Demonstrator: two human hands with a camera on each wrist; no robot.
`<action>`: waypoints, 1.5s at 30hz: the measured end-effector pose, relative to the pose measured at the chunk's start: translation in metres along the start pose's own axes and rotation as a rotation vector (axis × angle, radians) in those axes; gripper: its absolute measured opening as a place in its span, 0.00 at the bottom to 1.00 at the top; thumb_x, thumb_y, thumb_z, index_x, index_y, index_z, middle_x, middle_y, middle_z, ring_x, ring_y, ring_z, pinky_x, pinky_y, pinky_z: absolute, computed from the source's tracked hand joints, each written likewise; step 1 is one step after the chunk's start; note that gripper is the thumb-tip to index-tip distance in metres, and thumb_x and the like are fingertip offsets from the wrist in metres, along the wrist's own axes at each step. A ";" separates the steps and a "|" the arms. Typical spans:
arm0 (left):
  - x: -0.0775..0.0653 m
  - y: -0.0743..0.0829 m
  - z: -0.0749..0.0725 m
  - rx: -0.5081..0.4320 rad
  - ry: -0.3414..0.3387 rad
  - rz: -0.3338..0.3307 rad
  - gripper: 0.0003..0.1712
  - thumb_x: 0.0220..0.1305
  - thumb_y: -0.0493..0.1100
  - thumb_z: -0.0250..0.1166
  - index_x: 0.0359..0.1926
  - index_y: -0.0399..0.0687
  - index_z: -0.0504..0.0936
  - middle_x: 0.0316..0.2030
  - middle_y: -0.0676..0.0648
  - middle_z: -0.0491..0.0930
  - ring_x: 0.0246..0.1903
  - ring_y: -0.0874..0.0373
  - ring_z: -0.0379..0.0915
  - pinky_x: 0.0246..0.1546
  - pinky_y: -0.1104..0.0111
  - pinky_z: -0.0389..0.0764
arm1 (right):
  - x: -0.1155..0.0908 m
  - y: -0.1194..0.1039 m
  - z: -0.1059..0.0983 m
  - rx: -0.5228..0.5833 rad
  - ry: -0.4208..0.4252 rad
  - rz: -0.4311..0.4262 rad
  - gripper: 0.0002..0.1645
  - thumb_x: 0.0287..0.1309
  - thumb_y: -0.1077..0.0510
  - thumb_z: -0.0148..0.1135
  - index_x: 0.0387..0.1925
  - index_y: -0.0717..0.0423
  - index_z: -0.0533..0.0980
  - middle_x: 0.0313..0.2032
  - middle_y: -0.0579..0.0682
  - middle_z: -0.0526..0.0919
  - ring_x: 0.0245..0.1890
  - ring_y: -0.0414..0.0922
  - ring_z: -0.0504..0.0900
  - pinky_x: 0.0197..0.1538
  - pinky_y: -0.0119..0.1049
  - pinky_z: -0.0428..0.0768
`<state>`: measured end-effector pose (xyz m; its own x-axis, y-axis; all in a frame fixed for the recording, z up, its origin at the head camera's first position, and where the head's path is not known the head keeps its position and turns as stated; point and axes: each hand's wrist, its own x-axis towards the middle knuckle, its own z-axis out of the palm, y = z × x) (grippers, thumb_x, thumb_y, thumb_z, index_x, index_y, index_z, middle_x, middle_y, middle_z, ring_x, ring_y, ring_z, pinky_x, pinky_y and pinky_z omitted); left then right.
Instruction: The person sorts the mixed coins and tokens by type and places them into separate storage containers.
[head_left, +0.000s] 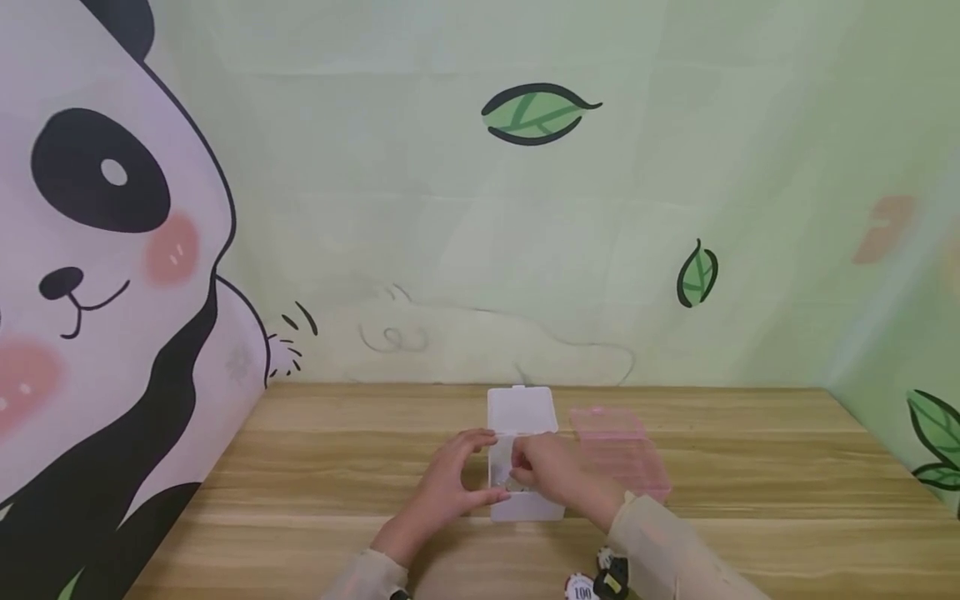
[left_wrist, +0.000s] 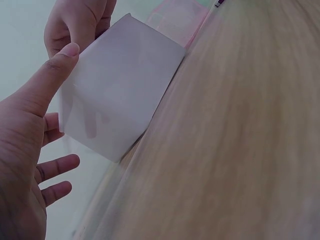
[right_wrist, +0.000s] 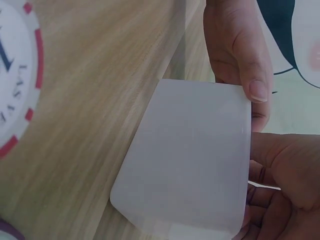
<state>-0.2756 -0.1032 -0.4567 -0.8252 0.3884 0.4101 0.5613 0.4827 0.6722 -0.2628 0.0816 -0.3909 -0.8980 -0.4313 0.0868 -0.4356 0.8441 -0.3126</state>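
Note:
A white plastic box (head_left: 527, 507) stands on the table with its lid (head_left: 521, 411) raised at the far side. My left hand (head_left: 453, 479) holds the box at its left side, thumb (left_wrist: 62, 57) on the near rim. Two of its other fingers stand spread away from the wall in the left wrist view. My right hand (head_left: 551, 467) reaches into the box with curled fingers, pinching a small pale thing (head_left: 515, 484) whose kind is unclear. The box wall (right_wrist: 185, 155) hides those fingertips in the right wrist view.
An open pink see-through box (head_left: 626, 462) lies right of the white box, partly behind my right forearm. Near the table's front, white poker chips (head_left: 580, 587) lie below my right wrist, one marked 100. A printed cloth (head_left: 375, 167) closes off the table's back.

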 end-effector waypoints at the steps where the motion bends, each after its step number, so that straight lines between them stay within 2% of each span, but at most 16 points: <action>1: 0.000 0.000 0.000 0.000 0.001 0.002 0.38 0.46 0.51 0.76 0.58 0.46 0.74 0.62 0.46 0.73 0.65 0.48 0.65 0.66 0.43 0.61 | 0.000 0.000 0.000 0.006 0.002 -0.003 0.07 0.56 0.58 0.66 0.26 0.53 0.76 0.21 0.44 0.77 0.21 0.39 0.69 0.27 0.31 0.69; 11: -0.002 -0.001 -0.003 0.041 -0.006 0.019 0.39 0.46 0.53 0.76 0.58 0.45 0.74 0.62 0.45 0.74 0.64 0.46 0.66 0.64 0.43 0.63 | -0.006 0.002 0.000 0.088 0.011 -0.067 0.05 0.55 0.60 0.66 0.26 0.54 0.77 0.23 0.45 0.79 0.23 0.36 0.70 0.28 0.28 0.71; 21: -0.006 -0.001 -0.007 0.104 0.017 0.053 0.37 0.46 0.53 0.76 0.56 0.46 0.76 0.60 0.45 0.75 0.61 0.46 0.68 0.62 0.44 0.66 | -0.010 0.006 -0.004 0.107 0.057 -0.143 0.06 0.54 0.60 0.65 0.25 0.55 0.77 0.25 0.46 0.82 0.24 0.36 0.74 0.30 0.27 0.72; 27: -0.005 0.003 -0.011 0.103 0.009 0.011 0.37 0.45 0.53 0.76 0.57 0.49 0.75 0.61 0.45 0.73 0.63 0.45 0.66 0.62 0.46 0.68 | -0.018 0.007 -0.013 0.134 0.076 -0.200 0.07 0.55 0.57 0.66 0.30 0.57 0.78 0.28 0.48 0.81 0.29 0.43 0.77 0.33 0.29 0.75; 31: -0.005 0.007 -0.014 0.115 0.019 0.016 0.38 0.43 0.53 0.77 0.56 0.49 0.75 0.61 0.44 0.73 0.63 0.45 0.65 0.61 0.46 0.69 | -0.025 0.008 -0.017 0.117 0.099 -0.256 0.12 0.56 0.54 0.66 0.35 0.60 0.79 0.32 0.51 0.83 0.34 0.46 0.80 0.40 0.34 0.79; 37: -0.002 0.020 -0.013 0.188 0.042 0.094 0.39 0.40 0.54 0.79 0.55 0.50 0.76 0.57 0.45 0.75 0.60 0.46 0.68 0.58 0.47 0.72 | -0.038 0.016 -0.023 0.130 0.110 -0.217 0.15 0.59 0.53 0.63 0.42 0.60 0.78 0.40 0.54 0.83 0.43 0.50 0.81 0.48 0.43 0.80; 45: -0.002 0.038 -0.005 0.280 0.110 0.279 0.38 0.36 0.53 0.80 0.52 0.49 0.78 0.49 0.49 0.79 0.51 0.53 0.74 0.51 0.55 0.76 | -0.055 0.026 -0.030 0.030 0.165 -0.173 0.17 0.56 0.51 0.66 0.45 0.56 0.78 0.46 0.53 0.83 0.44 0.48 0.81 0.48 0.43 0.80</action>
<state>-0.2529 -0.0892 -0.4287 -0.6321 0.4561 0.6265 0.7476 0.5715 0.3383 -0.2264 0.1365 -0.3750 -0.8093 -0.5087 0.2936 -0.5838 0.7514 -0.3074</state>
